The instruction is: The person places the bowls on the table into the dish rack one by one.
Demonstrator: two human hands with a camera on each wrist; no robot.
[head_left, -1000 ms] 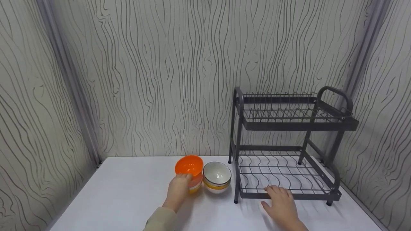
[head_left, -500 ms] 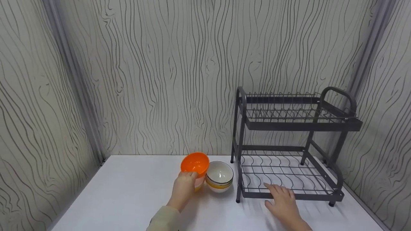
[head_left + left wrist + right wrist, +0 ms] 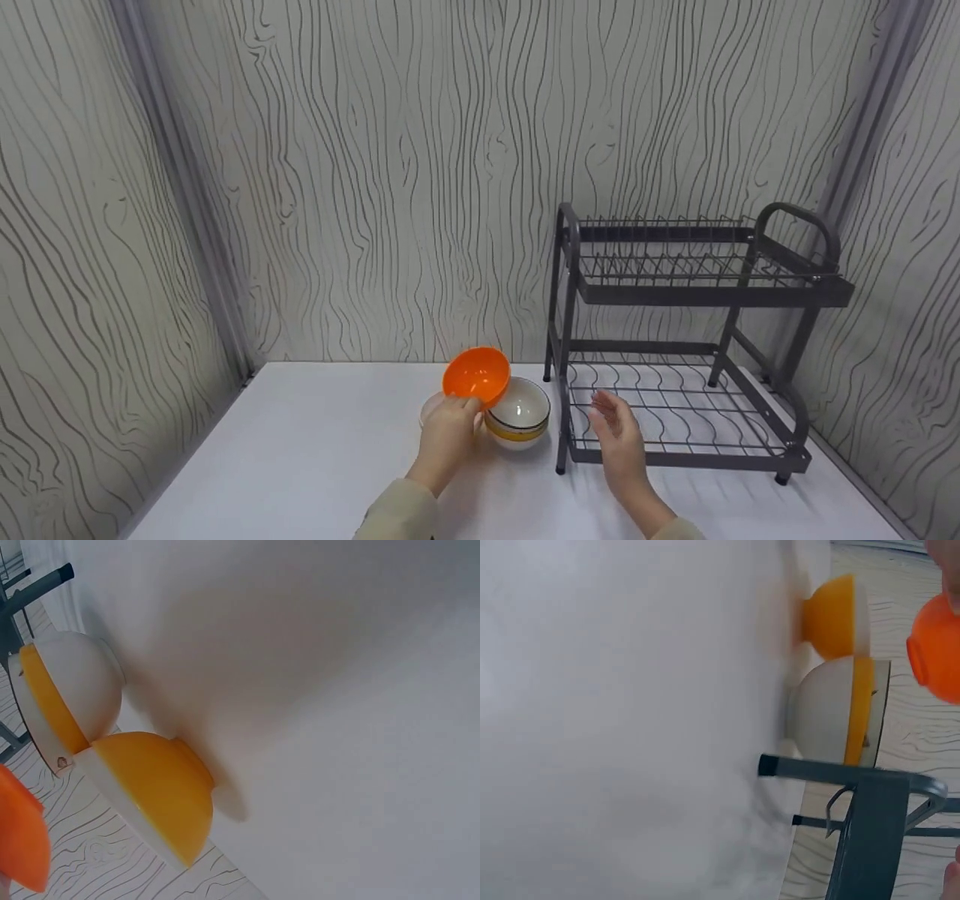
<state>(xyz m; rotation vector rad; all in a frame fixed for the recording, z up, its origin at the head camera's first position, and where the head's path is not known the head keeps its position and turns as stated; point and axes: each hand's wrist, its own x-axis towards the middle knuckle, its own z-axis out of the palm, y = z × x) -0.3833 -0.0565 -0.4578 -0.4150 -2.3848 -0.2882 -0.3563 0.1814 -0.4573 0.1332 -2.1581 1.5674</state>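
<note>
My left hand (image 3: 446,439) pinches the near rim of an orange bowl (image 3: 477,369), which is tilted and raised off the others. Below it on the table stand two spots of bowls: a yellow bowl (image 3: 163,784) with a pale rim, mostly behind my left hand in the head view, and white bowls (image 3: 521,405) with a yellow band and dark rim, apparently nested. The right wrist view shows the orange bowl's underside (image 3: 939,652) well clear of them. My right hand (image 3: 622,446) is raised at the front left of the dish rack (image 3: 686,459), fingers loosely bent, holding nothing.
The dark two-tier rack stands on the right of the white table (image 3: 300,457), its front left leg (image 3: 561,450) close beside the white bowls. Wire dividers line its upper tier (image 3: 675,270). Wood-patterned panels (image 3: 397,187) enclose the back and sides.
My left hand has lifted the orange bowl off the yellow one and carried it rightward. My right hand has left the rack's lower front bar, moving left and turning its palm inward.
</note>
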